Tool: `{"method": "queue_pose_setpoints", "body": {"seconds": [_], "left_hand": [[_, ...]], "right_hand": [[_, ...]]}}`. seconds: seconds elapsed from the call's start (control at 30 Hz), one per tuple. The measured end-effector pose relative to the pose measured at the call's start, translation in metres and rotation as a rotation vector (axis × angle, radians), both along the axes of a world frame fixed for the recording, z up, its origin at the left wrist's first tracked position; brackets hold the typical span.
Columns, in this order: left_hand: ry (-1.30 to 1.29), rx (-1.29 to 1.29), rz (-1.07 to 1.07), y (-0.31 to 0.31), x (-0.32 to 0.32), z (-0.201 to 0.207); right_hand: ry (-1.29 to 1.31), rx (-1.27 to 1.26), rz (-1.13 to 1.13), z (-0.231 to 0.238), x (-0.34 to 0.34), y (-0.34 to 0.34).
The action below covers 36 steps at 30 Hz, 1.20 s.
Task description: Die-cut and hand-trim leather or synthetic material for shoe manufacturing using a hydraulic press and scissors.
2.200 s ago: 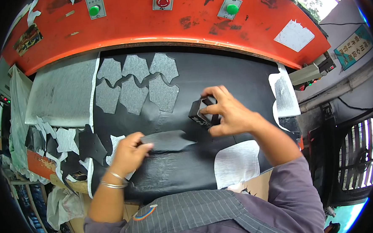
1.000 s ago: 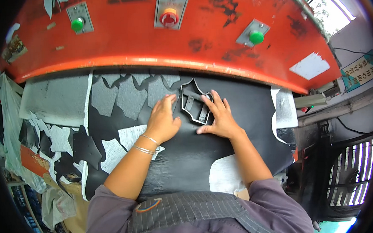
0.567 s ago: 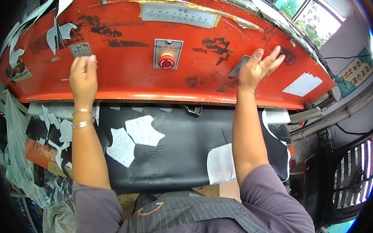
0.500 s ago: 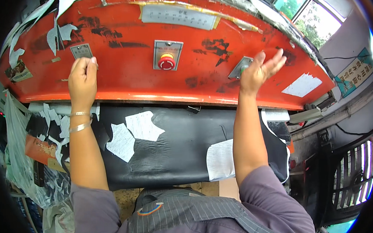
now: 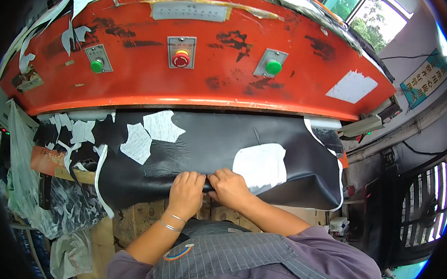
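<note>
A wide sheet of black leather-like material [image 5: 211, 137] lies over the bed of an orange-red machine, its white-edged ends showing left and right. At the middle of its near edge, my left hand [image 5: 187, 194] is closed on the sheet, fingers curled over the fold. Right beside it my right hand [image 5: 230, 189] also grips the edge, thumb toward the left hand. Two angular white cut pieces, one here [image 5: 136, 144] and one behind it [image 5: 163, 126], rest on the sheet at left. A larger white piece [image 5: 260, 165] lies just beyond my right hand.
Across the back, the orange-red panel [image 5: 144, 68] carries two green buttons, left [image 5: 97, 66] and right [image 5: 273, 67], with a red stop button [image 5: 180, 59] between them. White scraps [image 5: 83, 131] hang around the left end. A clear plastic bag [image 5: 19, 155] hangs far left.
Both hands have come down from the panel's outer buttons to the sheet's near edge and closed on it. The edge is now bunched, lifting toward me. The view has shifted slightly.
</note>
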<state>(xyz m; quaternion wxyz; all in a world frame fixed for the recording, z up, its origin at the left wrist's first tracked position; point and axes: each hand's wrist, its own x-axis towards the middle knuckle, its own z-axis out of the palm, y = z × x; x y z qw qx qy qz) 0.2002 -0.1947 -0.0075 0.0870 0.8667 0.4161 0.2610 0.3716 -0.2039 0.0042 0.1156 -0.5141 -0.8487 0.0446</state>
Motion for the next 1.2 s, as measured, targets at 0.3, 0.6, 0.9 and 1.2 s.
{"method": "queue_pose_setpoints", "body": {"seconds": [0.3,0.6,0.9,1.2], "left_hand": [[0.017,-0.056,0.06,-0.005,0.01,0.006],[0.035,-0.199,-0.058,0.015,0.005,0.019],[-0.751,-0.689,0.071,0.151,0.1,0.008],[-0.882,-0.694,0.103,0.111,0.066,-0.002]], "right_hand": [[-0.093,-0.192,0.034,0.024,0.019,0.022],[-0.048,-0.229,-0.607,0.06,0.02,0.237],[0.316,-0.343,-0.29,0.05,0.122,0.268],[0.727,-0.819,0.011,0.054,0.1,0.144]]}}
